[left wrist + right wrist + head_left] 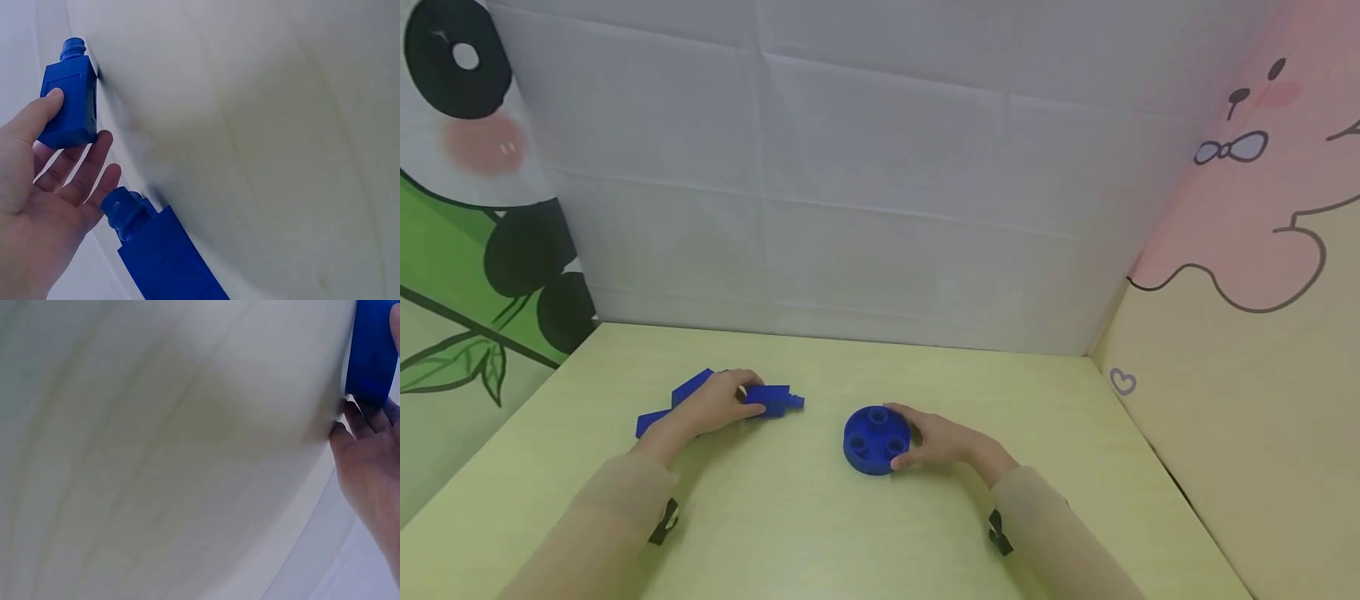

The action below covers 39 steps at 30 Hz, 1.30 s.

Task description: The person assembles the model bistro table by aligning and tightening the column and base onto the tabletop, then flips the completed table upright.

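Blue disc (876,440) on pale yellow tabletop (820,533), creased white backdrop (880,167) behind.

Flat lt, soft shadows on tbl (820,533), wrist pics dim/blurry.

Pale table (156,456) fills most of view, surface streaked, blurred. Blue piece (370,356) at table surface, seen toward table's edge, partly cut off by frame. Right hand (369,456) holds it: thumb against piece, fingers bent by its near end, two fingertips close to table. White cloth (350,562) beyond table edge.
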Tool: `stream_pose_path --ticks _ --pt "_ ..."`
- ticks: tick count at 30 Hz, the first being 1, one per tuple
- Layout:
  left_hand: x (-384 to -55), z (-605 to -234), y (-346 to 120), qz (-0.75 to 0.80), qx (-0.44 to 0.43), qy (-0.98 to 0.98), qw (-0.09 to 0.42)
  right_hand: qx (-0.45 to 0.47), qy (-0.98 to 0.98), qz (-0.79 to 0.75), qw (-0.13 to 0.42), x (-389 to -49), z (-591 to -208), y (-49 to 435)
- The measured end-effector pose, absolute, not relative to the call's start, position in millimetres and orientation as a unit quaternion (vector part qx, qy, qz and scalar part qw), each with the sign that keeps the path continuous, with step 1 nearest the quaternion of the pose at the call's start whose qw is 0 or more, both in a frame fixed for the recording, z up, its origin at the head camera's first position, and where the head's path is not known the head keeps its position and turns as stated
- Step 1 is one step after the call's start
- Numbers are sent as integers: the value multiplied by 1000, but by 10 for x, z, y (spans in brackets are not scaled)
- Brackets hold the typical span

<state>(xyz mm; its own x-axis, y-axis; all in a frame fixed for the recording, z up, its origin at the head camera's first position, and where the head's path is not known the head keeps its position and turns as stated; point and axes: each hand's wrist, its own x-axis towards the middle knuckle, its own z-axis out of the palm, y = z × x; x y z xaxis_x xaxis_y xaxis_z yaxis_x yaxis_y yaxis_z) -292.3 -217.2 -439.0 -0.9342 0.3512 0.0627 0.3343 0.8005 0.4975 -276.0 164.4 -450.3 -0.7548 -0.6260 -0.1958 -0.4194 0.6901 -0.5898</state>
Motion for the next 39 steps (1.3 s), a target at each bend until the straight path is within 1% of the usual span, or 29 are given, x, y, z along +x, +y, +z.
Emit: stream_pose_path --ticks 12,17,30,35,39 --pt "-2783 -4091 -2002 293 162 942 -7 -285 900 -269 192 -2782 -4517 1656" --pt "-2701 -3950 -1877 295 161 941 -39 -283 898 -274 196 -2782 -4521 1648" --pt "-2447 -3677 -1459 308 215 920 -111 -276 896 -279 208 -2770 -4491 1633" --pt "-2381 -3682 -1309 293 256 909 -147 -276 894 -283 212 -2768 -4482 1628" --pt "-2369 -3766 -1206 289 292 894 -176 -276 894 -281 212 -2777 -4504 1623"
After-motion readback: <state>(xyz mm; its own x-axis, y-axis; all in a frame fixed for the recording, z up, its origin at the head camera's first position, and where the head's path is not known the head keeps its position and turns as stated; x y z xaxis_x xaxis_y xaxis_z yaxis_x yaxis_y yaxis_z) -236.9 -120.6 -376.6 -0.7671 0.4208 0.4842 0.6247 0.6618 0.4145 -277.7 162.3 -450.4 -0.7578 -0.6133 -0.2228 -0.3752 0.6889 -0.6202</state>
